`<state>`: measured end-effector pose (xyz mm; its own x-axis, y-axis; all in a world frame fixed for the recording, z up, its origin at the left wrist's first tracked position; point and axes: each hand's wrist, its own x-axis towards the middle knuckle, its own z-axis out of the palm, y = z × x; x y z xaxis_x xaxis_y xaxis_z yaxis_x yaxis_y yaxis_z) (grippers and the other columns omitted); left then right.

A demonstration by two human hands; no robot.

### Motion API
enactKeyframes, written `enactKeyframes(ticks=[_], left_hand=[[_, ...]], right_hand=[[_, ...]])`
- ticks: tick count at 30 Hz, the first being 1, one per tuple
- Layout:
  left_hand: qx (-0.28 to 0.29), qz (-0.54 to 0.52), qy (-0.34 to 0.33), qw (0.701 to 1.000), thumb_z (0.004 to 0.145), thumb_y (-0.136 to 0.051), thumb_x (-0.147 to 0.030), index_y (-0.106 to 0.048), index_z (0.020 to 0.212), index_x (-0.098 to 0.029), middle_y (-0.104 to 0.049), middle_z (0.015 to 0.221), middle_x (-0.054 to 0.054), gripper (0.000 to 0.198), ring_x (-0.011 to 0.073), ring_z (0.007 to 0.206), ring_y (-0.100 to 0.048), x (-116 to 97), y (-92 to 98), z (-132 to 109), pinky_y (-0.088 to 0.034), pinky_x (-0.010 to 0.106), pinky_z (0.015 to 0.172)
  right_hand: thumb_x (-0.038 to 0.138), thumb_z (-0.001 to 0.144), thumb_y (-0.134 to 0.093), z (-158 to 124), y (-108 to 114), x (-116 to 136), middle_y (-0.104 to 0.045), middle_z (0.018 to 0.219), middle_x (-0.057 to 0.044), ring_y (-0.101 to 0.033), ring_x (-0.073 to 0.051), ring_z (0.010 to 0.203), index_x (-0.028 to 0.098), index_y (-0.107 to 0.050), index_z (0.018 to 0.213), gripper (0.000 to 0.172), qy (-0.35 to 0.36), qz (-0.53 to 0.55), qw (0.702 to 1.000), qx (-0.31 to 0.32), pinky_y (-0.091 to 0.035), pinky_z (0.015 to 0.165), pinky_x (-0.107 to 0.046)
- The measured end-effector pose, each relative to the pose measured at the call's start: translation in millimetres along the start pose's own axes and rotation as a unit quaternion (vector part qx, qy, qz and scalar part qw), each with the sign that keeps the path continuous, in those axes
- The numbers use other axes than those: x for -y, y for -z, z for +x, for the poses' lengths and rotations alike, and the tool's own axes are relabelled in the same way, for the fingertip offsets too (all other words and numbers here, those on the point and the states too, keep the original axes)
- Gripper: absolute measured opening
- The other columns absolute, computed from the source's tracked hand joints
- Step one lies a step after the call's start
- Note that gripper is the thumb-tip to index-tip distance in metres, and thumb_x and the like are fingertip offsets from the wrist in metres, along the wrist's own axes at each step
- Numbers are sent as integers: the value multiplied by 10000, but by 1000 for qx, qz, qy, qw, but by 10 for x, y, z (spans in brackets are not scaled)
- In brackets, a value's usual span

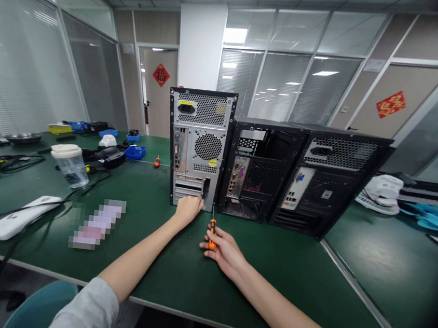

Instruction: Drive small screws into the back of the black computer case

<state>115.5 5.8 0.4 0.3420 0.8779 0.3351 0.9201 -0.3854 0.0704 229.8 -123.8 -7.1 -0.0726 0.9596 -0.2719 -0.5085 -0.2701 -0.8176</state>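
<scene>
Work centres on the silver computer case (198, 149), upright at left of a row of three on the green worktop (175, 279), rear face toward the person. Its power socket (186, 109), port plate (179, 149) and lower slot covers (188, 182) are in place; a dark gap (206, 184) shows right of the covers. Progress is judged partial: the slot area appears unfinished, and whether any screw is out cannot be told. The left hand (189, 209) is curled, knuckles up, at the lower slots, its forearm reaching in from the near left; whether it grasps anything is hidden. The right hand (226, 248) grasps an orange-and-black screwdriver (212, 234) by the handle, palm turned partly up, shaft pointing upward near the case's lower right edge; contact at the tip is unclear.
</scene>
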Motion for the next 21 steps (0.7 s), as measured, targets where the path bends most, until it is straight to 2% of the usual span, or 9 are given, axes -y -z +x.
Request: enactKeyframes(ticks=[5, 10, 15, 21], left_hand=[[-2, -3, -5, 1000, 846, -210, -405, -618, 849, -173, -638, 795, 90, 469, 202, 764, -611, 2, 1, 0, -434, 296, 696], [4, -5, 1, 1000, 847, -227, -399, -621, 860, -167, -635, 799, 99, 457, 189, 781, -610, -2, 6, 1, -429, 277, 713], [3, -1, 2, 1000, 845, -222, -410, -622, 863, -172, -637, 807, 97, 466, 196, 778, -609, -5, 4, -5, -427, 285, 702], [7, -5, 6, 1000, 845, -215, -414, -620, 859, -168, -637, 814, 98, 473, 193, 785, -606, -6, 6, -6, -427, 289, 713]], right_hand=[[238, 611, -705, 2, -13, -2, -562, 622, 28, -579, -104, 498, 181, -439, 988, 465, 16, -17, 999, -45, -417, 366, -168], [236, 591, -718, -10, -33, 1, -587, 628, 9, -545, -85, 469, 174, -421, 848, 398, 30, -30, 995, -90, -373, 341, -153], [223, 606, -708, -22, -41, 5, -612, 648, -13, -552, -88, 473, 167, -430, 791, 338, 22, -33, 995, -87, -365, 338, -153], [198, 622, -695, -24, -26, -22, -636, 706, -52, -577, -100, 516, 144, -450, 777, 295, 26, -2, 998, -60, -416, 399, -181]])
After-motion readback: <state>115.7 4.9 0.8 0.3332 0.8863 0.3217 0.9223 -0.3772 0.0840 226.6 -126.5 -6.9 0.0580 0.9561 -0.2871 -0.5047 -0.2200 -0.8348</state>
